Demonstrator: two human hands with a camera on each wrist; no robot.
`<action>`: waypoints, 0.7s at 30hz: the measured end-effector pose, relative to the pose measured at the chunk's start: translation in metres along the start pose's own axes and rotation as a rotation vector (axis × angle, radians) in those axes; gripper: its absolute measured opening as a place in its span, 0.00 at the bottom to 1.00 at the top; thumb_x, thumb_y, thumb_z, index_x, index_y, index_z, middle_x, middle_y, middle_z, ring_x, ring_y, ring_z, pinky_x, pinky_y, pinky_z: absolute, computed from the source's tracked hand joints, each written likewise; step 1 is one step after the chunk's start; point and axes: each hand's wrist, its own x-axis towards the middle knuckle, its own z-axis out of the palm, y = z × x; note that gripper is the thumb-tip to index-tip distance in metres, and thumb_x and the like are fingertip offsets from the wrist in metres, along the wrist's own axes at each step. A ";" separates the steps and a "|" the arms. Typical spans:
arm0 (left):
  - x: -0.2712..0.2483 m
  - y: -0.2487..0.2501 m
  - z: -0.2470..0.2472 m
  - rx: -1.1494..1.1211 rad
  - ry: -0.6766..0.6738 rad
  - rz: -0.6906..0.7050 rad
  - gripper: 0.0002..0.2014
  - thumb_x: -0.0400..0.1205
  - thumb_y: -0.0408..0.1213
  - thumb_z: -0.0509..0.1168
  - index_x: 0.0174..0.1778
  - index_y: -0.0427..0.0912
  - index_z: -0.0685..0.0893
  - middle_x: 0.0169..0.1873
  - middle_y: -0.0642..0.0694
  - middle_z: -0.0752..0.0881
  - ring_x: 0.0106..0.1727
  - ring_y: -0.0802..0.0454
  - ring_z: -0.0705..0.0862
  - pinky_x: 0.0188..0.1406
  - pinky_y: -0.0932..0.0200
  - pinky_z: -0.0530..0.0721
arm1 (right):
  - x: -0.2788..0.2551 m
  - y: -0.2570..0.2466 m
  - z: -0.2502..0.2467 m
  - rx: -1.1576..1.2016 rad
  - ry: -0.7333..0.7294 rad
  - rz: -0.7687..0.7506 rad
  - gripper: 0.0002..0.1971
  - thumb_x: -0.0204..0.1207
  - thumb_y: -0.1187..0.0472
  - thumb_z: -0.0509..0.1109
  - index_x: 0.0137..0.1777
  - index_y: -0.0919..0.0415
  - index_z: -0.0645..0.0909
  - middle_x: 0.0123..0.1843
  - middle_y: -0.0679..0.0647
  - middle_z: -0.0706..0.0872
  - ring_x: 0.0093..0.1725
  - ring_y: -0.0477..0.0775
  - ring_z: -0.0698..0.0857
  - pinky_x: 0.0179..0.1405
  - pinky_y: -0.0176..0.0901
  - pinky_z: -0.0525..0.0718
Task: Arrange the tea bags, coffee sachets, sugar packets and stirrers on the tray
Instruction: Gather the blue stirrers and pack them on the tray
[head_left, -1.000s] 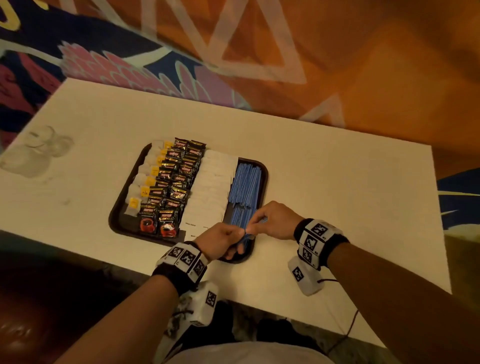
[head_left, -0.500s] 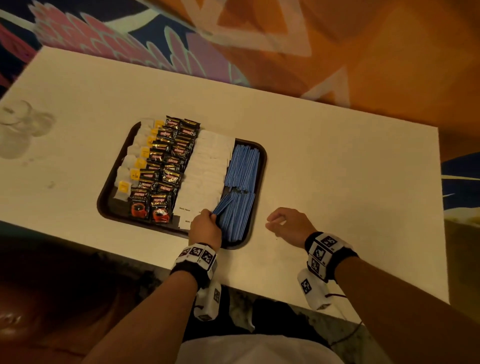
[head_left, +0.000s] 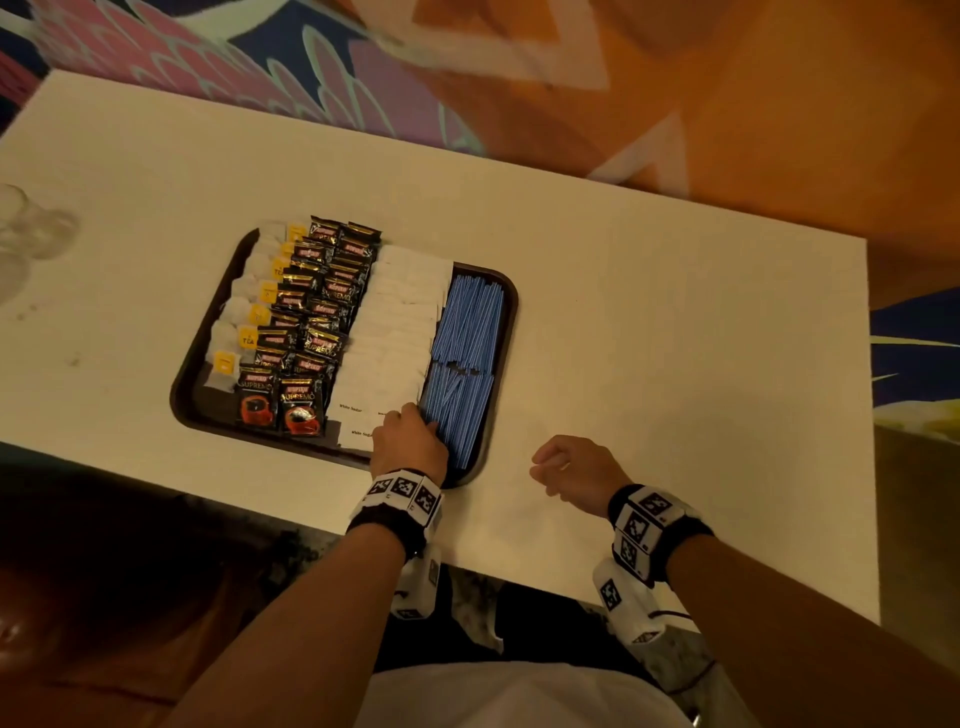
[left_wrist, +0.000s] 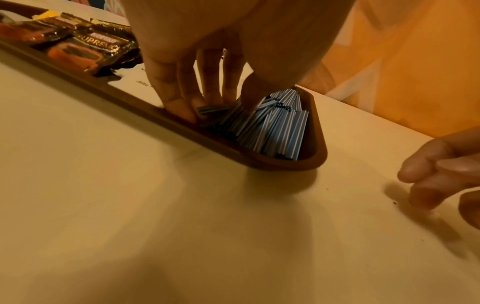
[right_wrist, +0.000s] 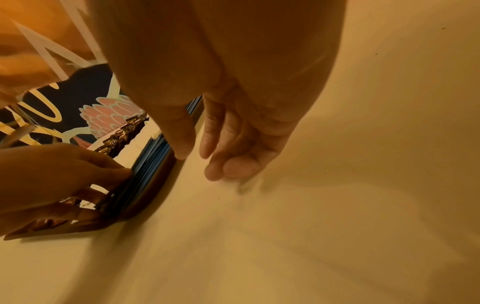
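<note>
A dark brown tray (head_left: 510, 332) lies on the white table. It holds columns of tea bags (head_left: 244, 312), coffee sachets (head_left: 317, 322), white sugar packets (head_left: 400, 322) and blue stirrers (head_left: 470, 332). My left hand (head_left: 410, 441) reaches down at the tray's near end. In the left wrist view its fingertips and thumb (left_wrist: 218, 107) pinch the near ends of a few stirrers (left_wrist: 278, 127) that lie askew on the stack. My right hand (head_left: 571, 470) rests on the table to the right of the tray, fingers loosely curled and holding nothing (right_wrist: 207, 160).
Clear glasses (head_left: 31, 234) stand at the table's left edge. Bare table top (head_left: 675, 364) stretches right of the tray. The table's near edge runs just below my wrists. Patterned carpet lies beyond the far edge.
My right hand left the stirrers and drew back to the table on the right. My left hand lowered the raised stirrers onto the near stack.
</note>
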 end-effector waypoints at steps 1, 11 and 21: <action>-0.001 0.000 -0.001 0.012 -0.005 -0.001 0.14 0.84 0.41 0.60 0.61 0.37 0.77 0.60 0.36 0.80 0.63 0.36 0.78 0.60 0.43 0.78 | 0.000 0.000 -0.001 -0.008 -0.003 -0.004 0.04 0.77 0.59 0.73 0.48 0.57 0.82 0.44 0.50 0.87 0.35 0.44 0.85 0.33 0.31 0.78; -0.006 -0.003 -0.008 0.165 -0.037 0.302 0.21 0.83 0.39 0.63 0.74 0.47 0.71 0.66 0.41 0.76 0.65 0.40 0.75 0.59 0.44 0.81 | -0.005 -0.004 -0.005 0.006 0.002 -0.019 0.04 0.76 0.60 0.73 0.48 0.56 0.82 0.41 0.47 0.85 0.34 0.44 0.85 0.34 0.33 0.80; 0.004 -0.008 -0.009 0.496 -0.061 0.559 0.32 0.78 0.34 0.63 0.79 0.46 0.64 0.78 0.49 0.62 0.69 0.43 0.69 0.62 0.52 0.79 | -0.011 -0.002 -0.004 -0.016 0.027 -0.012 0.03 0.76 0.58 0.73 0.47 0.54 0.82 0.47 0.49 0.87 0.34 0.43 0.86 0.31 0.31 0.78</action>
